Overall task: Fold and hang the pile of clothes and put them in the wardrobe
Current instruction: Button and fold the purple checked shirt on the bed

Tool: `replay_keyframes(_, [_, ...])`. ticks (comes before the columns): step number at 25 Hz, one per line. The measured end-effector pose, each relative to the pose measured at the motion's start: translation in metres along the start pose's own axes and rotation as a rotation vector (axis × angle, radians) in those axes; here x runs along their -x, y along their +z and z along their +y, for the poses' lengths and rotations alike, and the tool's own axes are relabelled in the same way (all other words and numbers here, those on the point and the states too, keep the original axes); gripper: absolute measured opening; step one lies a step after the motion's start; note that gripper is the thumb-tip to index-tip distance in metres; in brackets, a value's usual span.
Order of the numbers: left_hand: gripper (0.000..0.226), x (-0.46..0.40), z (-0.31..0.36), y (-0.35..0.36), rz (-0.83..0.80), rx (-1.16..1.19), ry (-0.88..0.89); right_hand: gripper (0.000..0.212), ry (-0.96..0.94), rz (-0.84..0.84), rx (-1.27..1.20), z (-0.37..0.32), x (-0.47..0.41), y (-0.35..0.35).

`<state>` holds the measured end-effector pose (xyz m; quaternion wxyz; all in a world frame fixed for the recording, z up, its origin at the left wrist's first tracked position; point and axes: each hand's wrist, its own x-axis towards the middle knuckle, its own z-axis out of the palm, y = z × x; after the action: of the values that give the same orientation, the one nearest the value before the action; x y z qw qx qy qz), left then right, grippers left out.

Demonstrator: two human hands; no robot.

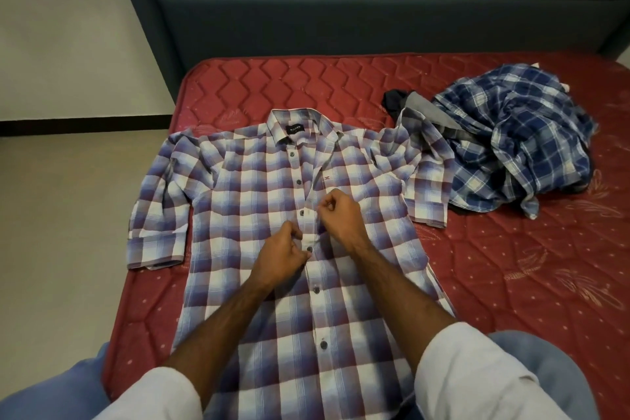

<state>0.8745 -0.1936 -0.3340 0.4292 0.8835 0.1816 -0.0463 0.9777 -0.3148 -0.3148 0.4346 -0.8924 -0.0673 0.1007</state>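
Sleeves: two white sleeves (474, 372) are at the bottom edge, pushed up on both forearms.
Left hand: the left hand (281, 257) lies on the middle of the shirt front, fingers curled, and pinches the cloth of the button strip just beside a dark button.
Right hand: the right hand (339, 215) is a little farther up, also curled, and pinches the other edge of the same strip.
Checked shirt: the checked shirt (259, 201), in white, blue and dark red, lies flat and face up on the mattress, collar away from the person, both sleeves spread out to the sides. The lower buttons are closed; the part near the collar stands open.
Mattress: the red quilted mattress (511, 283) carries everything.
Pile of clothes: a crumpled pile of clothes (511, 143), mostly blue and white check with some grey and dark cloth, sits to the right, touching the shirt's sleeve.
Headboard: a dark padded headboard (341, 10) stands behind the mattress.
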Motion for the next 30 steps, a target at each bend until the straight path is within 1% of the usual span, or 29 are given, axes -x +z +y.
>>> replay_keyframes(1, [0.023,0.0,0.0,0.002,0.009,-0.008,-0.002,0.009,-0.01,-0.049,0.035,-0.006,-0.006,0.005])
replay_keyframes(3, [0.019,0.001,0.003,0.007,0.038,-0.028,-0.028,0.021,0.027,-0.147,0.12,-0.01,-0.013,0.018])
replay_keyframes(5, [0.021,-0.002,0.004,0.009,0.062,-0.09,-0.043,0.027,0.064,-0.147,0.18,-0.006,-0.02,0.028])
replay_keyframes(7, [0.021,-0.012,0.003,0.003,0.027,-0.101,-0.043,0.022,0.09,-0.123,0.186,-0.002,-0.025,0.028])
replay_keyframes(9, [0.016,-0.031,0.001,-0.006,0.019,-0.048,-0.045,0.019,0.13,-0.114,0.07,0.004,-0.028,0.025])
replay_keyframes(12, [0.015,-0.057,0.0,-0.013,0.152,-0.005,-0.037,0.015,0.229,-0.117,-0.223,0.012,-0.023,0.019])
replay_keyframes(14, [0.008,-0.066,0.003,-0.01,0.165,-0.024,-0.045,0.014,0.278,-0.122,-0.406,0.013,-0.019,0.016])
replay_keyframes(15, [0.009,-0.069,0.005,-0.009,0.16,-0.037,-0.058,0.014,0.293,-0.121,-0.469,0.013,-0.018,0.015])
replay_keyframes(16, [0.015,-0.073,0.005,-0.008,0.158,-0.031,-0.081,0.015,0.305,-0.118,-0.51,0.013,-0.018,0.014])
replay_keyframes(18, [0.023,-0.08,0.008,-0.009,0.139,0.035,-0.137,0.013,0.331,-0.131,-0.54,0.012,-0.019,0.015])
replay_keyframes(20, [0.023,-0.082,0.012,-0.01,0.111,0.13,-0.189,0.012,0.326,-0.154,-0.472,0.012,-0.021,0.019])
replay_keyframes(24, [0.014,-0.08,0.014,-0.009,0.12,0.277,-0.245,0.009,0.238,-0.137,-0.202,0.006,-0.022,0.02])
replay_keyframes(28, [0.005,-0.07,0.016,-0.008,0.158,0.486,-0.29,0.005,0.159,-0.114,-0.064,0.006,-0.02,0.014])
replay_keyframes(30, [0.006,-0.064,0.015,-0.006,0.157,0.568,-0.29,0.009,0.151,-0.134,-0.044,0.007,-0.019,0.012])
